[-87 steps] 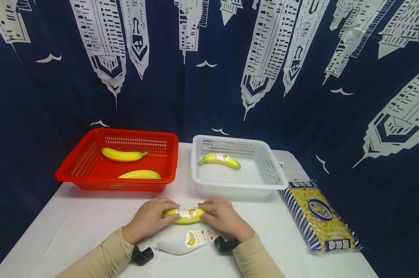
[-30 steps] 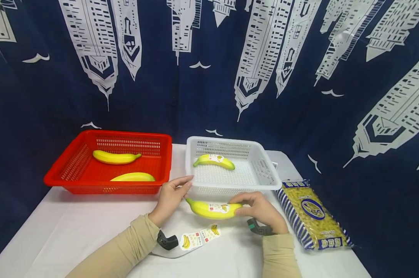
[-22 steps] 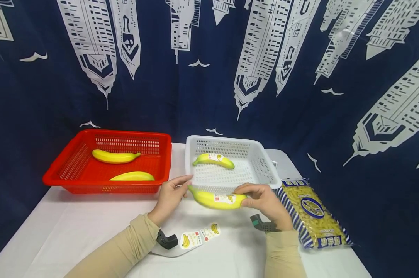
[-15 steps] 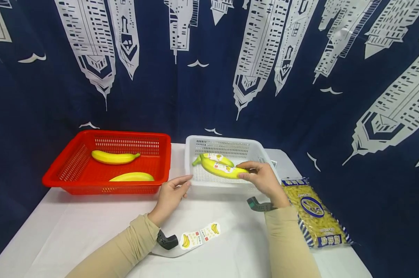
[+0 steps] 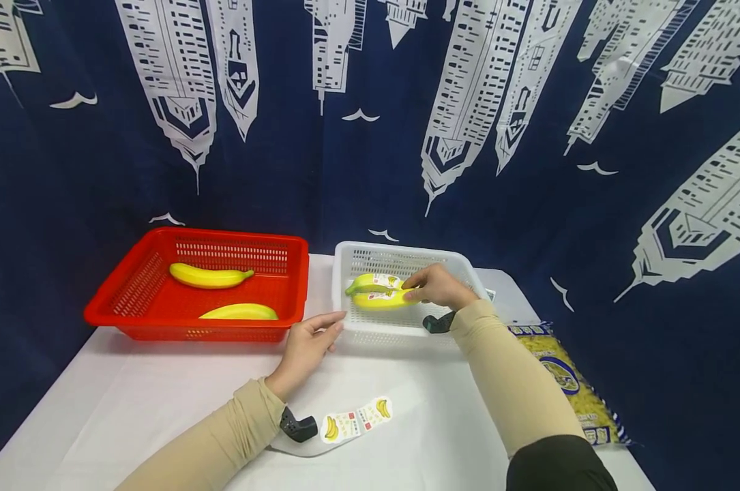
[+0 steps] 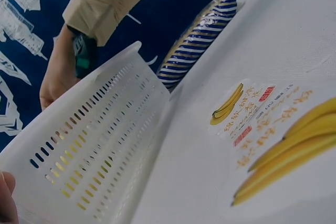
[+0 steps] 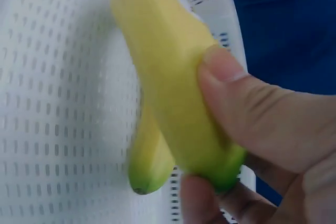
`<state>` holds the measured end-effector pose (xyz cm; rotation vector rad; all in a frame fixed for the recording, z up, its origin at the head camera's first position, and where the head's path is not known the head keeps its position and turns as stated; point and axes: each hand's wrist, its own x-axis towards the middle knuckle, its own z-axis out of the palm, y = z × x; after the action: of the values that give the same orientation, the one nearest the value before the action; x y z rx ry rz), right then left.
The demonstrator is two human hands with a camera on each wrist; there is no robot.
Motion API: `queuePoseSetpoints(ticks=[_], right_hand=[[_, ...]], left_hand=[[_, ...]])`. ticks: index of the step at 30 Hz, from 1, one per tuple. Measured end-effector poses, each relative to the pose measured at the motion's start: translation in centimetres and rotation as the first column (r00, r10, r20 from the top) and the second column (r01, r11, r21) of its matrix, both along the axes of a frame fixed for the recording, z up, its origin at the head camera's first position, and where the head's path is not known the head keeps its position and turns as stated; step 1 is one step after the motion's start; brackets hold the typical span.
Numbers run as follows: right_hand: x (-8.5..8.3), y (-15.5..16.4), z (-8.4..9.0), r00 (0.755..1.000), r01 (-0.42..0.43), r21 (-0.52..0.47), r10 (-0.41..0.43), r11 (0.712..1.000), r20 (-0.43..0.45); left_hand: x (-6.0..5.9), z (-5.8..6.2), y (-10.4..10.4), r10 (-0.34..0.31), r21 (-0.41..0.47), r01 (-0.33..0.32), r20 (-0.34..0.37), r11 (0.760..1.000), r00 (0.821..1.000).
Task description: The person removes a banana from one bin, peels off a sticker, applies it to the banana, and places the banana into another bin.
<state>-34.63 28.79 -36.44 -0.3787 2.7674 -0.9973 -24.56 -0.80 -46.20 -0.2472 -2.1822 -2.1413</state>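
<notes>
My right hand [image 5: 417,290] reaches into the white basket [image 5: 406,329] and pinches a yellow banana [image 5: 377,300] by one end, low over the basket floor. In the right wrist view the thumb [image 7: 226,72] and a finger clamp that banana [image 7: 163,82]. A second banana [image 7: 149,169] lies under and behind it. That second banana [image 5: 370,280] carries a label. My left hand [image 5: 320,329] lies with straight fingers against the basket's front left corner and holds nothing. The left wrist view shows the basket wall [image 6: 94,150].
A red basket [image 5: 161,324] at the left holds two bananas [image 5: 209,275] [image 5: 239,312]. A sheet of banana stickers [image 5: 352,424] lies on the white table near my left wrist. A bag of pasta [image 5: 569,385] lies at the right table edge.
My right hand has lifted the labelled banana off the table, carried it over the white basket's front rim and lowered it beside the other one. My left hand let go and moved to the basket's corner.
</notes>
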Motion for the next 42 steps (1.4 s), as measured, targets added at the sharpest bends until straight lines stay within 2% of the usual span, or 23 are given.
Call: queuePoseSetpoints(ticks=[7, 16, 20, 27, 30, 35, 37, 42], right_hand=[[-1.4, -0.2, -1.2, 1.0, -0.002, 0.092, 0.002, 0.996, -0.003], [-2.2, -0.3, -2.1, 0.996, 0.071, 0.089, -0.075, 0.993, 0.04], [-2.3, -0.4, -2.3, 0.993, 0.104, 0.131, -0.109, 0.986, 0.035], [-2.4, -0.7, -2.6, 0.998, 0.055, 0.21, -0.058, 0.976, 0.005], [-2.3, -0.8, -2.6, 0.995, 0.067, 0.196, -0.079, 0.978, 0.053], [-2.0, -1.0, -2.4, 0.989, 0.006, 0.192, -0.034, 0.981, 0.141], [-1.9, -1.0, -2.5, 0.989, -0.004, 0.208, -0.028, 0.978, 0.148], [-2.0, -1.0, -2.4, 0.984, 0.044, 0.23, -0.082, 0.972, 0.156]], left_hand=[[0.0, 0.1, -0.1, -0.009, -0.015, 0.009, 0.007, 1.0, 1.0], [0.0, 0.0, 0.0, -0.017, 0.0, 0.017, 0.004, 1.0, 1.0], [0.0, -0.1, 0.0, -0.016, 0.008, 0.016, -0.004, 1.0, 1.0], [-0.1, -0.3, -0.1, -0.022, 0.012, 0.022, -0.003, 1.0, 1.0], [-0.2, -0.3, -0.1, -0.03, 0.007, 0.03, 0.003, 1.0, 1.0], [-0.1, -0.2, -0.2, -0.028, 0.007, 0.028, 0.002, 1.0, 1.0], [-0.1, -0.2, -0.2, -0.029, 0.009, 0.029, 0.002, 1.0, 1.0], [-0.1, -0.1, -0.1, -0.034, 0.011, 0.034, 0.012, 0.999, 0.999]])
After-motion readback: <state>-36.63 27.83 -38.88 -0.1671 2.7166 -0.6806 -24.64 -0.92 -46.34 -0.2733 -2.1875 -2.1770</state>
